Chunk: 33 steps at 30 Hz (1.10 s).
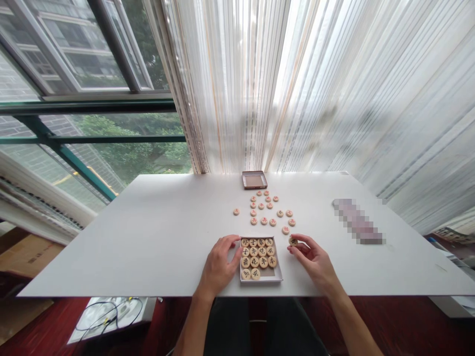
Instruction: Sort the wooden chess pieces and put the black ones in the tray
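Near the table's front edge is a shallow white box (279,277) holding rows of round wooden Chinese chess pieces (254,262) with black characters. Its bottom row has two pieces at the left and bare floor at the right. My left hand (220,262) grips the box's left side, thumb and fingers bent against its edge. To the right of the box, my right hand (311,257) pinches one chess piece (293,241) between thumb and fingers, just above the table and apart from the box. Beyond lie loose chess pieces (263,220), mostly red-marked, and one black-marked piece (280,213).
An open box lid (255,180) lies at the back of the white table (156,237). A pixelated flat pinkish item (358,221) is at the right. Striped curtains (237,89) hang behind the table, beside a window at the left. Cables (111,314) lie below the front left edge.
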Tool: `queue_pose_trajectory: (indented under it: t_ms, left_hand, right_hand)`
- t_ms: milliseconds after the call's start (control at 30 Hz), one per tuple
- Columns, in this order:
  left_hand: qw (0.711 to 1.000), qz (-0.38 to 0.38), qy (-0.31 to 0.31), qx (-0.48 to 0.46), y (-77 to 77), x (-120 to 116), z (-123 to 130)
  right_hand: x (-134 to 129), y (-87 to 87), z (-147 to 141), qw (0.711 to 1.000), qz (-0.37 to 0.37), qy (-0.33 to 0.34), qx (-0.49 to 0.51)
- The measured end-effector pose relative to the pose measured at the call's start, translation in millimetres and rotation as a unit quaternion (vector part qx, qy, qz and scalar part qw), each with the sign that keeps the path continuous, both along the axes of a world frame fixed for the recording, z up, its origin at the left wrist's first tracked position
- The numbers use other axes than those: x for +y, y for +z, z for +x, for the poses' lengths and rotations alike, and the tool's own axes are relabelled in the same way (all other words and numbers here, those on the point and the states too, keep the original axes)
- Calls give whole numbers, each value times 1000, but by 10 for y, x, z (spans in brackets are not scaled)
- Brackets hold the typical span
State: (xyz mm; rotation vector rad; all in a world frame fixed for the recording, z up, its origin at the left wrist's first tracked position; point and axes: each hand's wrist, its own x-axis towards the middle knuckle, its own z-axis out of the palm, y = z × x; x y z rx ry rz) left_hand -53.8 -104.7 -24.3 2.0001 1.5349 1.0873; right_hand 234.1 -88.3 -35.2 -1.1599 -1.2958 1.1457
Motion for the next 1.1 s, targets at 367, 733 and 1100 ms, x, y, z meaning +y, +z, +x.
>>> queue_pose_trajectory:
  t_ms: [367, 733, 1100]
  left_hand:
    - [1000, 16, -15, 16, -6, 10, -5]
    - [998, 29, -29, 37, 27, 5, 2]
    - [998, 29, -32, 39, 42, 10, 5]
  right_hand:
    - [-120, 190, -84, 999, 4, 44, 0]
    - [-263, 548, -557, 972, 38, 170, -156]
    - [-235, 577, -527, 940, 69, 185, -279]
